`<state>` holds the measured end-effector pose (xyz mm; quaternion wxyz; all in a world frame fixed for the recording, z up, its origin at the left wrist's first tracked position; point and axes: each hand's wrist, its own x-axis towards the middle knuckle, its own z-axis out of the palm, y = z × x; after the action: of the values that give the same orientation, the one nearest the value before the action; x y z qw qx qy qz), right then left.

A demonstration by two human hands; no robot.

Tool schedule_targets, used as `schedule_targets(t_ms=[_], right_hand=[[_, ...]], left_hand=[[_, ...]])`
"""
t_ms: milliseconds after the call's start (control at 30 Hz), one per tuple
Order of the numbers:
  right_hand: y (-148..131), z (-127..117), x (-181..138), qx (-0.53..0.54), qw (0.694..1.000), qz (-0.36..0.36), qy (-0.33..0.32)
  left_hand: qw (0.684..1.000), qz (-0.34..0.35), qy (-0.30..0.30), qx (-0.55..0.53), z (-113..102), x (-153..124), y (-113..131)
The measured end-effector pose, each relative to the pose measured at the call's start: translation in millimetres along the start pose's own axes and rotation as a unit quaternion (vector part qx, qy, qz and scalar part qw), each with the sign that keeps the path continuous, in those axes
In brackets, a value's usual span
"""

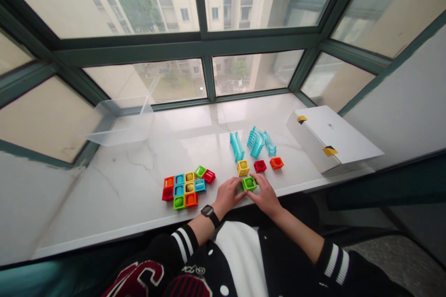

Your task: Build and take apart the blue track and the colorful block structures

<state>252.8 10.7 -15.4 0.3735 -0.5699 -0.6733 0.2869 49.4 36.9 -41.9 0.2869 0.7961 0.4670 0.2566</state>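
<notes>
A green hollow toy block [249, 184] sits between my two hands near the sill's front edge. My left hand [228, 193] closes on its left side, and my right hand [265, 194] grips it from the right. Just beyond it stand a yellow block [243, 168], a red block [259, 166] and an orange block [276, 163]. Behind these lie translucent blue track pieces: a straight one [237, 146], a curved one [256, 142] and a smaller one [269, 143]. A dark watch [210, 214] is on my left wrist.
Several coloured blocks [189, 187] lie grouped to the left on the white marble sill [139, 195]. A clear plastic bin [123, 125] stands at the back left. At the right is a white box [331, 137] with yellow-black tabs. Green-framed windows [207, 46] enclose the sill.
</notes>
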Motion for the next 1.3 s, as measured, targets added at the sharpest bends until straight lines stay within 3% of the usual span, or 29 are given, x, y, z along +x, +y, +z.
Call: schedule_targets(t_ms=[800,1300], right_hand=[[3,3,-2,-0.035,0.999,-0.023,-0.003],[33,-7,-1,0.006,0.998,-0.02,-0.053]], left_hand=[[1.0,0.001,0.003,0.001,1,-1,-1],[1.0,0.003,0.003,0.006,4,-2,-4]])
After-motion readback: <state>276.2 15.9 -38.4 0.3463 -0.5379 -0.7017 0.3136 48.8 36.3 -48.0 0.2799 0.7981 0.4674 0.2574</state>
